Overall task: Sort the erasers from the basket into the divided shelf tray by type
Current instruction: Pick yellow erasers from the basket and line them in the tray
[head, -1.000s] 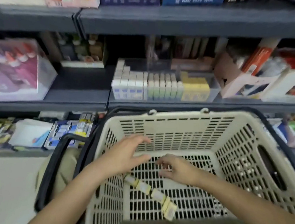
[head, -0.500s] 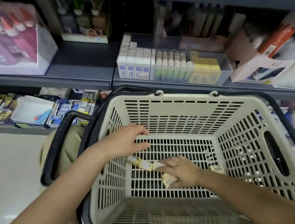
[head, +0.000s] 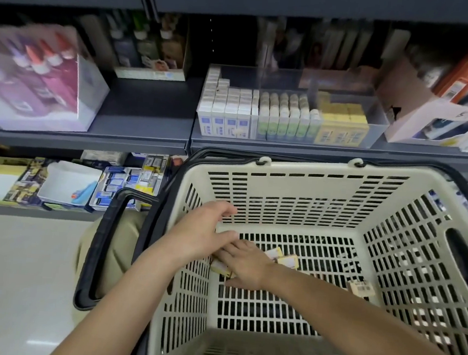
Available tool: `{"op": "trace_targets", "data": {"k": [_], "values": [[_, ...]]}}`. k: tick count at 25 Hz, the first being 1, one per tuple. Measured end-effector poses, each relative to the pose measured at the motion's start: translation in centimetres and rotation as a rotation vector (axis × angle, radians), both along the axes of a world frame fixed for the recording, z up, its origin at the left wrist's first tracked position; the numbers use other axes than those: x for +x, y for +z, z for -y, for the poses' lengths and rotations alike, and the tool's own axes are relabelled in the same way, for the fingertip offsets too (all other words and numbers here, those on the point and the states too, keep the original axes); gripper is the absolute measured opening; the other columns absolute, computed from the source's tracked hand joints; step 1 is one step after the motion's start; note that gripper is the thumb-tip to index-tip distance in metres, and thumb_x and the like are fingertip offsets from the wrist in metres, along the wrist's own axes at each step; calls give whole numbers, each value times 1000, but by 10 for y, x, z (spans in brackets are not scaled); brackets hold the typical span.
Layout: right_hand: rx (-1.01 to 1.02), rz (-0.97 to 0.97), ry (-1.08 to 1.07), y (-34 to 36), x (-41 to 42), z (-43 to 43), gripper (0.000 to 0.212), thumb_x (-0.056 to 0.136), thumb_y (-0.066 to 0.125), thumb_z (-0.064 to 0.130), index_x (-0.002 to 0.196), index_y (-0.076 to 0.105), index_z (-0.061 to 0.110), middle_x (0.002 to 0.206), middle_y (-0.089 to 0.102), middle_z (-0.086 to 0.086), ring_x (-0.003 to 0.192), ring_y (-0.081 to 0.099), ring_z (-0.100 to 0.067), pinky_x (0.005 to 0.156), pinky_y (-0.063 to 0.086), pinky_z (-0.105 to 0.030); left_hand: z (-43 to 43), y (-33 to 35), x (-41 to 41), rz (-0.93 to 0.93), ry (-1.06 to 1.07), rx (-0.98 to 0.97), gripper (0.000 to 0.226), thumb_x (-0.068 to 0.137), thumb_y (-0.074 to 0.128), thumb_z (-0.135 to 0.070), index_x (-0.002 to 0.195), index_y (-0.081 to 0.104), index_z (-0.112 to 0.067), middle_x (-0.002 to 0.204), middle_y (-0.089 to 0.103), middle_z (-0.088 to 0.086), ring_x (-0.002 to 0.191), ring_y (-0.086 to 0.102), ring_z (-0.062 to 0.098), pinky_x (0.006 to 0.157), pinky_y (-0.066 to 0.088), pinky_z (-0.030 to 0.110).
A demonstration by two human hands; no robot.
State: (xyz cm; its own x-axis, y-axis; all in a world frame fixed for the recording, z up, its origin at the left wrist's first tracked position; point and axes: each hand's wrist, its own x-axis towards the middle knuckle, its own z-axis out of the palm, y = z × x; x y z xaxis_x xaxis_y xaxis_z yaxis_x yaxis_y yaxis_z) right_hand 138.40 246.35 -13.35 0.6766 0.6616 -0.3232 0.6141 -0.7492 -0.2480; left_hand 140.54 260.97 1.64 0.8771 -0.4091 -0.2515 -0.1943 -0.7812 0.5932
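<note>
Right hand (head: 245,264) lies flat on erasers (head: 287,262) by the basket (head: 306,173)'s left wall, left hand (head: 202,231) open, empty; they look light and stiff, best pinched across the long sides.

Occluded / cropped
Small yellow-sleeved erasers (head: 220,267) partly covered by right hand (head: 243,264); cream slotted plastic basket (head: 283,179) clipped at bottom edge.
</note>
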Motion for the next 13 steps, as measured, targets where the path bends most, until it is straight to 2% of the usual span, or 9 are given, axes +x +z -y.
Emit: {"op": "trace_targets", "data": {"k": [3, 6, 8, 10, 13], "values": [[24, 119, 66, -1, 4, 35, 47, 91, 51, 29, 135, 39, 18, 147, 33, -7, 129, 39, -26, 107, 36, -44, 2, 0, 2, 23, -4, 67, 51, 85, 64, -34, 132, 47, -24, 135, 51, -6, 123, 47, 10, 104, 37, 27], [-41, 114, 106, 2, 0, 91, 38, 95, 43, 34, 132, 43, 22, 154, 22, -4, 133, 36, -24, 109, 31, -41, 15, -4, 2, -19, -121, 231, 58, 85, 63, -41, 135, 41, -23, 138, 46, -1, 126, 43, 16, 103, 35, 32], [-80, 95, 65, 7, -7, 122, 44, 95, 40, 44, 136, 38, 27, 155, 20, -2, 136, 31, -23, 112, 23, -38, 38, -12, 8, -38, -245, 322, 55, 83, 65, -39, 130, 45, -19, 131, 50, 3, 119, 47, 20, 96, 39, 33], [-112, 47, -40, 14, -15, 145, 59, 90, 42, 56, 142, 27, 32, 155, 16, 0, 140, 24, -21, 114, 18, -38, 64, -30, 13, -81, -326, 396, 52, 82, 68, -33, 126, 47, -15, 125, 53, 6, 112, 51, 22, 91, 44, 34], [-175, -118, -237, 21, -24, 163, 85, 78, 57, 61, 145, 13, 33, 156, 4, 2, 142, 13, -21, 114, 18, -40, 78, -75, 5, -226, -267, 443, 61, 79, 72, -30, 130, 43, -12, 128, 48, 9, 115, 49, 25, 96, 44, 38]]}}
